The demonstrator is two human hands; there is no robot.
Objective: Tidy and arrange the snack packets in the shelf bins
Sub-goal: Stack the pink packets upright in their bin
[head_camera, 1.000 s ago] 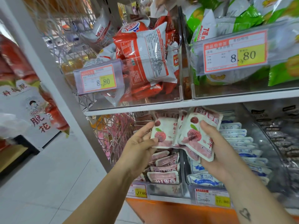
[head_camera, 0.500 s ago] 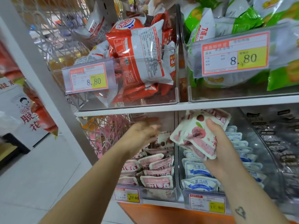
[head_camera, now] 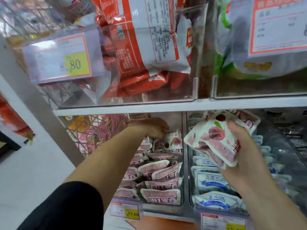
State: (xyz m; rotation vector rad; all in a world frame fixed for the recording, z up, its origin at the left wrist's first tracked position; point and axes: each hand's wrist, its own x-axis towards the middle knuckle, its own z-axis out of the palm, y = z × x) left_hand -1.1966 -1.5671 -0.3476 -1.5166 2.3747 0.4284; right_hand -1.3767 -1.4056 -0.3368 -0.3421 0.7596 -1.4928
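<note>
Our right hand (head_camera: pixel 245 155) grips a bundle of pink packets (head_camera: pixel 214 138) just right of the pink bin (head_camera: pixel 161 209); our left hand (head_camera: pixel 149 128) curls its fingers over an upright packet (head_camera: pixel 174 141) at that bin's back. We should square that one against the bin's rear, then feed the bundle in front of it.

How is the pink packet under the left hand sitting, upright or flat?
Upright: the pink packet stands on edge behind the stacked packets, the left hand holding its top.
</note>
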